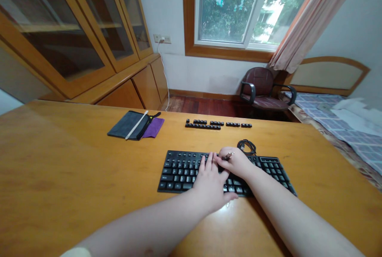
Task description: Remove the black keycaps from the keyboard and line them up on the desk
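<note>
A black keyboard (pixel 185 169) lies on the desk in front of me, its top row looking stripped of keycaps. My left hand (pixel 210 183) rests flat over the middle keys, fingers stretched out and thumb off the front edge. Close beside it, my right hand (pixel 237 161) is closed around a small dark tool (pixel 228 156) with a shiny metal end sticking up. The tool's lower end is hidden by the fingers, near the keyboard's upper rows. Loose black keycaps (pixel 203 126) stand in two lines beyond the keyboard.
A coiled black cable (pixel 247 146) sits just behind the keyboard. On the left are a dark grey pouch (pixel 123 125), a pale flat stick (pixel 136 125) on it, and a purple cloth (pixel 153 128). An armchair (pixel 261 88) stands past the desk's far edge.
</note>
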Available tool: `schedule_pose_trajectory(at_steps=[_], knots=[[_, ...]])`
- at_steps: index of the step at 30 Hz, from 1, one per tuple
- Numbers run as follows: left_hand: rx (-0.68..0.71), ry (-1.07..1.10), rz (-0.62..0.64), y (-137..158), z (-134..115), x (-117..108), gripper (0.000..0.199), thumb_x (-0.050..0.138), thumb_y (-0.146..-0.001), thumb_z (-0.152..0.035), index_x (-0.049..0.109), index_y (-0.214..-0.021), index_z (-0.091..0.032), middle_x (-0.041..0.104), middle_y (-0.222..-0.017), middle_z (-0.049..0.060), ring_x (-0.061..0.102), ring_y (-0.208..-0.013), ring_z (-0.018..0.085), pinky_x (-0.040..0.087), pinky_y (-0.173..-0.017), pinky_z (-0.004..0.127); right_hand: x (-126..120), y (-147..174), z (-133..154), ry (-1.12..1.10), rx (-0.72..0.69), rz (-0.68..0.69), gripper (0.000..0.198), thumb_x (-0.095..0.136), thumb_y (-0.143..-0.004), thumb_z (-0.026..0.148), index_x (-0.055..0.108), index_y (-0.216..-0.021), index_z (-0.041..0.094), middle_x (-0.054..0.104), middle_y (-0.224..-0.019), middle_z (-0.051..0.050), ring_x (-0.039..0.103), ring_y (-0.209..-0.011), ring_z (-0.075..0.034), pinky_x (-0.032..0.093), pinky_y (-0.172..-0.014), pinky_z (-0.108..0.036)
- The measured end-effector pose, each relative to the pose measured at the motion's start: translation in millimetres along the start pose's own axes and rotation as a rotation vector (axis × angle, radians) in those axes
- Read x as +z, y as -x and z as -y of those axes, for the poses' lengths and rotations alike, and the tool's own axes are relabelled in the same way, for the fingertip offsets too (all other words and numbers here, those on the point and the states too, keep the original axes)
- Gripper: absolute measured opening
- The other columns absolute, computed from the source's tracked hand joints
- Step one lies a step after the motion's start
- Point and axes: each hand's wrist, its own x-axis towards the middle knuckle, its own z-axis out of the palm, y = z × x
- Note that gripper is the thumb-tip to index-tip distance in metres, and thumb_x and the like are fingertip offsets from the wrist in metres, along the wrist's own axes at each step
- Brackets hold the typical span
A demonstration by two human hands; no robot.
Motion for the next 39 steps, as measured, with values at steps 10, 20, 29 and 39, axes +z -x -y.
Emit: schedule_pose_trajectory(at_steps=[10,20,29,39], knots=[[-0.003,-0.015,-0.034,-1,-1,3,0.081,0.047,-0.072,-0.071,0.036,-0.139,-0.027,0.028,-0.148,0.016,0.009,-0.138,0.041,0.003,-0.107,0.062,2,9,-5,0.021,-0.097,-0.035,0.031,0.053,-0.085,0.046,0.068,-0.075,0.02,0.068,-0.068,-0.004,0.062,-0.062,-0.014,0.044,-0.062,-0.024],[-0.009,0.027,-0.069,0,0,7,0.084,0.051,-0.068,-0.072,0.029,-0.14,-0.036,0.019,-0.151,0.013,0.007,-0.137,0.043,0.009,-0.104,0.063,-5,13,-13,-0.382,0.195,-0.591,0.024,0.054,-0.085,0.033,0.067,-0.07,0.02,0.07,-0.073,-0.006,0.066,-0.072,-0.019,0.052,-0.073,-0.034],[-0.156,0.385,-0.306,-19,26,-13,0.053,0.055,-0.081,-0.033,0.042,-0.13,-0.018,0.048,-0.133,0.011,0.045,-0.122,0.023,0.035,-0.103,0.039,-5,4,-14,-0.652,0.204,-0.514,0.024,0.057,-0.081,0.034,0.064,-0.064,0.018,0.068,-0.067,-0.006,0.066,-0.069,-0.019,0.054,-0.071,-0.036],[-0.157,0.694,-0.341,-25,28,-15,0.029,0.06,-0.077,-0.021,0.059,-0.106,-0.023,0.067,-0.102,0.001,0.061,-0.093,0.018,0.048,-0.088,0.031,-1,3,-7,-0.673,0.073,-0.392,0.031,0.059,-0.081,0.045,0.066,-0.068,0.019,0.067,-0.069,-0.006,0.064,-0.071,-0.02,0.052,-0.07,-0.035]])
